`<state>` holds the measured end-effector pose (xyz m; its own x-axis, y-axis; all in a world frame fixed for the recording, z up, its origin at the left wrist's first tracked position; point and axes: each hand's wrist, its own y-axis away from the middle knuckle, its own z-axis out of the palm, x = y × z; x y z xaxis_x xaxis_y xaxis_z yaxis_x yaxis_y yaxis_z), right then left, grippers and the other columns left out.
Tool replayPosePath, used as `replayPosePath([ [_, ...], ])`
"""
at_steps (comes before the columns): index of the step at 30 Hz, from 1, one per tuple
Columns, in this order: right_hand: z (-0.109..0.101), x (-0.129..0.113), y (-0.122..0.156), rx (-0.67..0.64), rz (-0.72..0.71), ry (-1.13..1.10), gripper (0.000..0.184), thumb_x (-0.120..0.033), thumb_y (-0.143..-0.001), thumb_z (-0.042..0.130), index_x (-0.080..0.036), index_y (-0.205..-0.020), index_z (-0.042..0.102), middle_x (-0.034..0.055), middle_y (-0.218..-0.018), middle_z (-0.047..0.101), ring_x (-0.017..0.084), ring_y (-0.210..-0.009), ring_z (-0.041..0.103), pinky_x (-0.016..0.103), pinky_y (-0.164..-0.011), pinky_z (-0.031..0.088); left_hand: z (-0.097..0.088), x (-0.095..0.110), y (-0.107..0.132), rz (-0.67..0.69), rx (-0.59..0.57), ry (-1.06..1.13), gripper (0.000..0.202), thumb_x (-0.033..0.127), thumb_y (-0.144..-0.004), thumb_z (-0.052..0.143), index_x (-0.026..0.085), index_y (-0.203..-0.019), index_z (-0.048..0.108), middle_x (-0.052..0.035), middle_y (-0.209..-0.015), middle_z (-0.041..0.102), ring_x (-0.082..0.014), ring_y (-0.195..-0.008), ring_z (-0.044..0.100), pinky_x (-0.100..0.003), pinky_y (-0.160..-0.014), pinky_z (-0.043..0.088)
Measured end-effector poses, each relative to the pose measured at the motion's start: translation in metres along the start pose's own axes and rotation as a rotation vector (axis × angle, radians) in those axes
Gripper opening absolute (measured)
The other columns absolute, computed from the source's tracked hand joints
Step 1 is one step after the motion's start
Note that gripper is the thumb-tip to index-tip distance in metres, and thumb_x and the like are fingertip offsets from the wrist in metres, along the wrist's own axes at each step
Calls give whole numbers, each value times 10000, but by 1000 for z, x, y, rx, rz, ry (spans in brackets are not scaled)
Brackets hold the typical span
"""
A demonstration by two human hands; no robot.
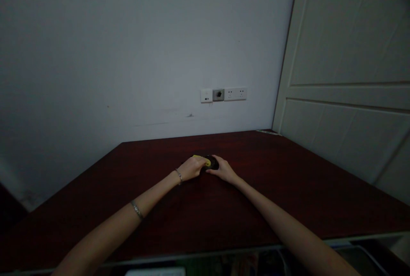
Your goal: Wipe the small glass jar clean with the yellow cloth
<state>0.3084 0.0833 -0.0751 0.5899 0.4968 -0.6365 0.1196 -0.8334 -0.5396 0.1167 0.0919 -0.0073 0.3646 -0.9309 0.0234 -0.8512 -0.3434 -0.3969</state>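
Both my arms reach far out over a dark red-brown table (288,190). My left hand (191,167), with a bracelet at the wrist, has its fingers curled round a small yellow and black object (209,162) lying on the table. My right hand (224,169) rests against the dark side of the same object, fingers bent onto it. The object is too small and dim to name; most of it is hidden between the two hands.
A white wall stands behind the table with a row of wall sockets (223,94). A pale panelled door (349,84) fills the right side. The table's light front edge (224,252) runs along the bottom, with dim items below it.
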Motion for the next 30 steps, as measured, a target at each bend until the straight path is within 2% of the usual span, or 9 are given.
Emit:
replayPosePath([
  [6,1,1,-1,10,-2,-10,701,-362,-591,739,-166,-1214,484,138,-1179,574,273,-1089,546,432,-946,411,6,11,-7,-72,28,0,226,104,-827,419,162,-946,602,-75,-926,671,-185,-885,622,-301,-826,455],
  [12,0,0,0,-1,-5,-6,701,-375,-609,725,-140,-1221,475,155,-1183,570,269,-1084,548,420,-940,418,5,12,-13,-105,-4,9,207,120,-838,422,159,-922,608,-76,-926,670,-187,-865,622,-281,-789,449],
  [18,-1,0,0,4,4,1,723,-392,-577,750,-156,-1210,490,149,-1181,573,275,-1093,544,435,-952,405,-5,5,-15,-41,-86,34,182,125,-808,457,172,-902,605,-54,-874,664,-173,-828,623,-243,-746,447],
  [24,0,0,1,-4,8,-2,743,-445,-585,733,-159,-1223,483,149,-1192,566,271,-1101,538,428,-957,402,-19,-2,-14,-87,-132,43,195,182,-824,460,183,-918,631,-38,-836,675,-157,-768,629,-211,-687,437],
  [30,-2,-7,0,-21,5,-46,728,-420,-586,740,-149,-1213,490,142,-1178,576,267,-1085,545,418,-947,408,-34,-2,-22,-201,-54,192,247,217,-816,467,176,-982,644,-32,-875,694,-147,-740,626,-220,-685,447],
])
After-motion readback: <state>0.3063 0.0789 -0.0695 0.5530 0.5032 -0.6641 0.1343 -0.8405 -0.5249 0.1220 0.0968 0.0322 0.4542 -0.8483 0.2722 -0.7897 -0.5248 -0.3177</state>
